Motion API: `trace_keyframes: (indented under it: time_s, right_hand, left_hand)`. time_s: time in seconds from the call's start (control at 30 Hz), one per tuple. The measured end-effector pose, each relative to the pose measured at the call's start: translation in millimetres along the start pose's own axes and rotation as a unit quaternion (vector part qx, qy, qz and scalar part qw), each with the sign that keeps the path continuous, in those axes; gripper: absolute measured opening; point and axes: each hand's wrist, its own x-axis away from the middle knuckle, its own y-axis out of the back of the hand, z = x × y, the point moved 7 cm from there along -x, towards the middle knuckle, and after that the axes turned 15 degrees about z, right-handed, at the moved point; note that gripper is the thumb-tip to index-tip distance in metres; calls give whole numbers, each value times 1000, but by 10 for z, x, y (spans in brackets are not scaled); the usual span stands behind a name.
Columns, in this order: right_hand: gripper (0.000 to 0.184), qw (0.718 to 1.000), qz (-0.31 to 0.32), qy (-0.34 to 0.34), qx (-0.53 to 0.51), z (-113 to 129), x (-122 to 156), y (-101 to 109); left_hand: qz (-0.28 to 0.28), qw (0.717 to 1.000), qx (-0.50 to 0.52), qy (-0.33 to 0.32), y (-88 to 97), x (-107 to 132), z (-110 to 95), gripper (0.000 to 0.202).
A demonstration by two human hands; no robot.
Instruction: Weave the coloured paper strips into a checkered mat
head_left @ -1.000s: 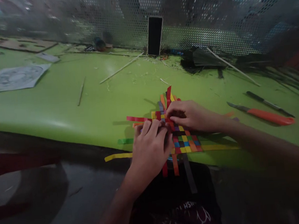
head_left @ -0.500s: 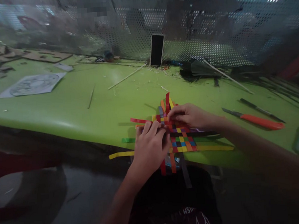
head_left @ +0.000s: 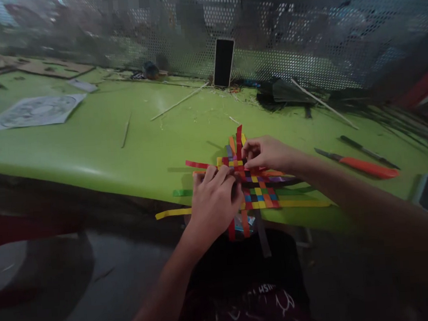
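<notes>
- Resting on the left part of a multicolored woven mat (head_left: 258, 197), the left hand (head_left: 216, 194) has its fingers bent; whether they grip a strip is hidden.
- At the mat's upper part, the right hand (head_left: 266, 153) curls its thumb and fingers near each other, beside an upright red strip (head_left: 239, 140); a pinch cannot be made out.
- The mat lies at the center of the frame, on the front edge of the green counter (head_left: 99, 149), with a yellow strip (head_left: 172, 213) jutting left and a gray strip (head_left: 263, 237) hanging below.
- At right lie an orange-handled knife (head_left: 368, 167) and a slim dark tool (head_left: 369, 151).
- At upper center, a smartphone (head_left: 223, 62) stands against a perforated screen (head_left: 282, 38).
- Printed paper (head_left: 38, 111) lies at upper left.
</notes>
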Motion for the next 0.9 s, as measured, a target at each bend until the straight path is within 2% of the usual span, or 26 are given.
trace_keyframes:
  time_s: [0.13,0.33,0.53,0.7,0.8,0.9]
  right_hand:
    - [21,998,31,-40,45,52,-98,14]
    - [23,985,94,-52,137,141,-240,-2]
    - [26,985,93,-68,132,154,-237,-53]
    - [24,979,80,-72,174,186,-230,-64]
    - [18,982,94,-48,154,175,-209,-59]
    - [11,986,99,10,133,174,-195,-44]
  left_hand:
    - [-6,1000,1,-2,6,3,1,17]
    - [-2,1000,9,4,7,5,9,19]
    - [-4,1000,3,2,10,8,2,21]
    - [-9,1000,2,2,16,11,4,21]
    - [-15,1000,-5,1,22,11,4,21]
    - [-16,1000,-8,-5,24,11,1,20]
